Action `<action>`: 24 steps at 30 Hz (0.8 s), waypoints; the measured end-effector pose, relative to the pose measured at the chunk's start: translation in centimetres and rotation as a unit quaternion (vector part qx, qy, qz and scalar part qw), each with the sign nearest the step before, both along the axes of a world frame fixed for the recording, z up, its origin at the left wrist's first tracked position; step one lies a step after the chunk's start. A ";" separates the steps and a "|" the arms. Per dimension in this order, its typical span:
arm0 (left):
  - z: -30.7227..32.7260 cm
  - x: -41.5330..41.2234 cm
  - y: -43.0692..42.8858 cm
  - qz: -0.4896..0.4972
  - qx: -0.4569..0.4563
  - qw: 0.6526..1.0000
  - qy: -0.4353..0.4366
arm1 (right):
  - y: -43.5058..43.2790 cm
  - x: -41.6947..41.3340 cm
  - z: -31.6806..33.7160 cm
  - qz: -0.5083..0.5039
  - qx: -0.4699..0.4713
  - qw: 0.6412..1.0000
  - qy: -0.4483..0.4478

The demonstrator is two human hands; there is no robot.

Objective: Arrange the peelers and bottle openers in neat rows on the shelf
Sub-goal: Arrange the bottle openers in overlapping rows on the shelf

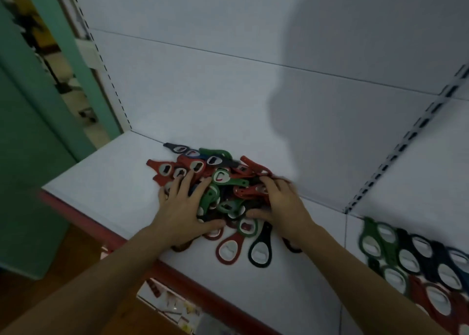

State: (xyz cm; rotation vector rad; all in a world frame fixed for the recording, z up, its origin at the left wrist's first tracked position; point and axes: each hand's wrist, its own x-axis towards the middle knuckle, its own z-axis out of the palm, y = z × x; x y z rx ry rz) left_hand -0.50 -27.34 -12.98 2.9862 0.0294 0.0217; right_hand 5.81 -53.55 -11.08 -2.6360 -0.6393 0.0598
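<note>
Mid-frame on the shelf [101, 182], the bottle-opener pile [223, 182] is hemmed in — left grip [182, 207] flat, fingers spread; right grip [279, 202] cupped over its edge, hold unclear — probably gathering strays.

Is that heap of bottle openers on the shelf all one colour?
No, the heap mixes red, green and dark, nearly black openers.

My feed shows a bare left forearm [106, 276] and a bare right forearm [360, 281], uncovered right to where the picture cuts them off. The left hand [181, 209] and right hand [280, 203] are bare as well, slim, with long fingers. Dim light and blur hide the nails and finer marks from me.
</note>
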 end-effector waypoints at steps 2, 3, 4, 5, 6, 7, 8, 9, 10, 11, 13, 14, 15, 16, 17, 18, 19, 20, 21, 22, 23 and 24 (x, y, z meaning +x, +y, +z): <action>0.6 1.6 0.4 0.000 -0.018 1.000 -0.013 | 0.5 0.9 0.7 0.004 -0.017 1.000 -0.004; 0.9 2.4 0.7 -0.005 -0.039 0.999 -0.012 | 0.7 1.2 1.1 -0.001 -0.028 1.000 -0.011; 1.2 3.1 1.1 -0.015 -0.061 0.998 -0.008 | 1.0 1.5 1.5 -0.008 -0.039 0.999 -0.027; 1.4 3.7 1.5 -0.031 -0.079 0.996 -0.003 | 1.3 1.7 1.9 -0.016 -0.047 0.997 -0.051; 1.5 4.3 2.1 -0.052 -0.096 0.994 0.002 | 1.8 1.7 2.3 -0.024 -0.052 0.995 -0.078; 1.6 4.8 2.6 -0.075 -0.118 0.990 0.009 | 2.4 1.8 2.6 -0.031 -0.053 0.993 -0.098; 1.7 5.3 3.2 -0.096 -0.141 0.985 0.017 | 3.2 1.8 2.8 -0.037 -0.054 0.992 -0.105; 1.8 5.7 3.7 -0.117 -0.157 0.980 0.026 | 4.0 1.9 3.1 -0.041 -0.063 0.992 -0.100; 1.9 6.1 4.2 -0.137 -0.161 0.977 0.032 | 4.9 2.1 3.3 -0.041 -0.081 0.992 -0.090; 2.0 6.6 4.8 -0.157 -0.154 0.975 0.032 | 5.7 2.3 3.4 -0.041 -0.103 0.990 -0.081; 2.3 7.5 5.8 -0.189 -0.139 0.972 0.015 | 6.7 3.0 3.8 -0.043 -0.139 0.986 -0.087; 2.5 7.9 6.2 -0.198 -0.138 0.970 0.001 | 7.0 3.2 4.1 -0.044 -0.155 0.982 -0.101; 2.6 8.1 6.5 -0.205 -0.131 0.970 -0.020 | 7.2 3.5 4.4 -0.044 -0.172 0.977 -0.118; 2.6 8.4 6.7 -0.210 -0.111 0.970 -0.044 | 7.3 3.7 4.5 -0.045 -0.186 0.973 -0.133; 2.6 8.7 6.9 -0.211 -0.083 0.972 -0.064 | 7.5 3.7 4.6 -0.046 -0.192 0.970 -0.141; 2.5 9.0 7.0 -0.209 -0.066 0.973 -0.071 | 7.8 3.7 4.5 -0.047 -0.191 0.970 -0.142; 2.3 9.3 7.1 -0.205 -0.072 0.974 -0.064 | 8.2 3.5 4.4 -0.046 -0.186 0.971 -0.140; 2.1 9.7 7.4 -0.202 -0.094 0.974 -0.046 | 8.9 3.4 4.3 -0.044 -0.186 0.972 -0.137; 2.0 10.1 7.5 -0.199 -0.113 0.973 -0.028 | 9.4 3.2 4.1 -0.037 -0.191 0.972 -0.132; 1.8 10.4 7.6 -0.199 -0.123 0.972 -0.015 | 10.0 3.2 4.0 -0.030 -0.200 0.971 -0.130; 1.6 10.8 7.9 -0.204 -0.125 0.971 -0.008 | 10.7 3.3 4.0 -0.026 -0.210 0.969 -0.129; 1.3 11.1 8.2 -0.212 -0.127 0.969 -0.008 | 11.4 3.6 4.1 -0.027 -0.222 0.966 -0.130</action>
